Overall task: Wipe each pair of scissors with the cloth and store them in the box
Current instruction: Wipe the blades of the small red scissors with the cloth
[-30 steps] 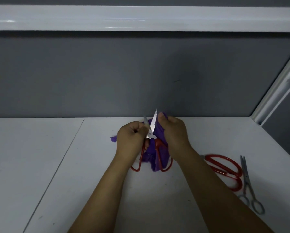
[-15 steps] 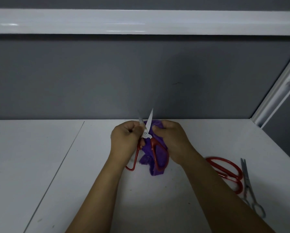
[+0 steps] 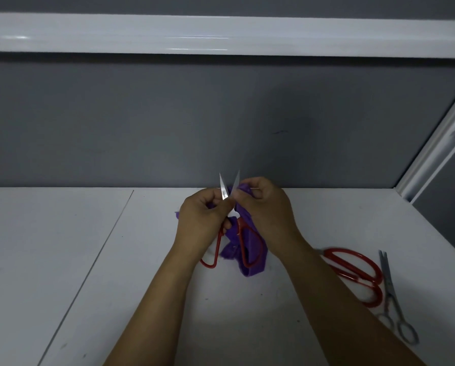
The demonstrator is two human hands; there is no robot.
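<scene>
Above the middle of the white table I hold red-handled scissors (image 3: 241,235) upright, blades parted and pointing up. My left hand (image 3: 202,220) grips them just below the pivot. My right hand (image 3: 264,207) pinches the purple cloth (image 3: 251,256) against the right blade; the rest of the cloth hangs down behind the handles. A larger pair of red-handled scissors (image 3: 355,270) lies on the table at the right, partly hidden by my right forearm. Next to it lie slim all-metal scissors (image 3: 392,299). No box is in view.
The white table (image 3: 62,260) has a seam running diagonally on the left. A grey partition (image 3: 168,122) closes the back, with a white shelf (image 3: 221,35) overhead. A white frame post (image 3: 437,154) slants at the right corner.
The blades have opened wider. My right hand with the cloth has slid up along the right blade toward its tip. My left hand keeps its hold near the pivot.
</scene>
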